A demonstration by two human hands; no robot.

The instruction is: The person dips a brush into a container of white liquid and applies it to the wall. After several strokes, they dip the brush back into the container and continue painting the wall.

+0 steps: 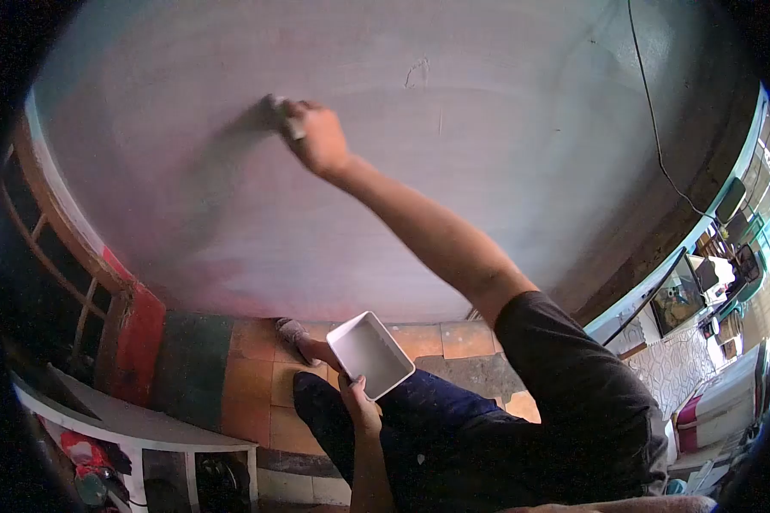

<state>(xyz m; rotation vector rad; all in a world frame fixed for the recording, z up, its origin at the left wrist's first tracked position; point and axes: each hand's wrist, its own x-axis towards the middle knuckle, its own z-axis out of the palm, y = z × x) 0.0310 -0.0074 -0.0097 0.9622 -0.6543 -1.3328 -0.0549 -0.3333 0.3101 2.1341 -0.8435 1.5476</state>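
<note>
Tray [370,353] held tilted in the left hand [361,409] might spill if it tips further. Right hand [316,137] clasps a small tool [284,118] against the wall [505,128].

— What fills the view?
— A pale grey wall [505,137], with a black cable [656,137] running down its right side.
— And below it?
— Orange floor tiles [248,376] at its foot. Left of it, a wooden window frame [53,248] and a white table [145,425].

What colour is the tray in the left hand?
The tray is white, shown in the head view.
</note>
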